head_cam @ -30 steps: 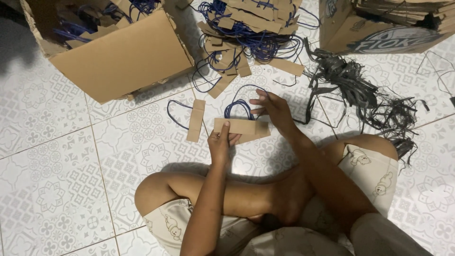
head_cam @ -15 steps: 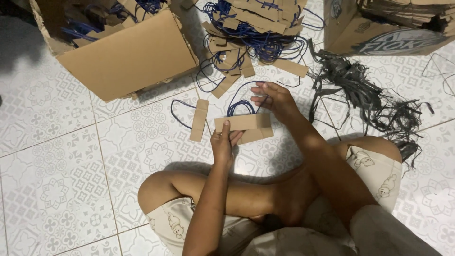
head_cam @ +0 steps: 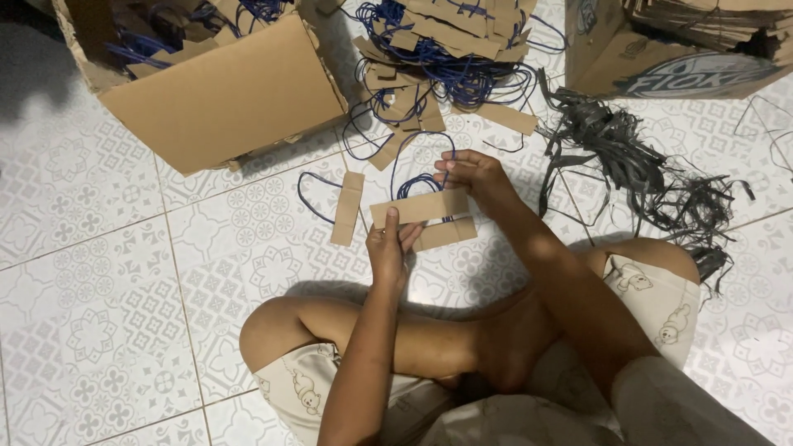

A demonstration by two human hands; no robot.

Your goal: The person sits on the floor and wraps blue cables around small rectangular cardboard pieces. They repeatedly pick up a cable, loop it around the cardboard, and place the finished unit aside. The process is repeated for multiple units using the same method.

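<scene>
seated person fitting a blue cord (head_cam: 421, 183) to a cardboard strip (head_cam: 420, 206) over a tiled floor (head_cam: 99, 272).
left hand (head_cam: 388, 248) pinches the strip's 9 o'clock end, thumb on top; right hand (head_cam: 475, 175) at 2 o'clock of the strip is closed on the cord, fingertips together; a second strip (head_cam: 446, 234) lies just under the first, touching it; a finished-looking strip with cord (head_cam: 347, 208) rests at 9 o'clock; a heap of corded strips (head_cam: 446, 49) at 12 o'clock; an open box (head_cam: 215, 83) at 10 o'clock; black strands (head_cam: 628, 165) at 3 o'clock; judged step: seating the cord between the two strips; the next move likely calls for holding the cord steady while pressing the strips together.
</scene>
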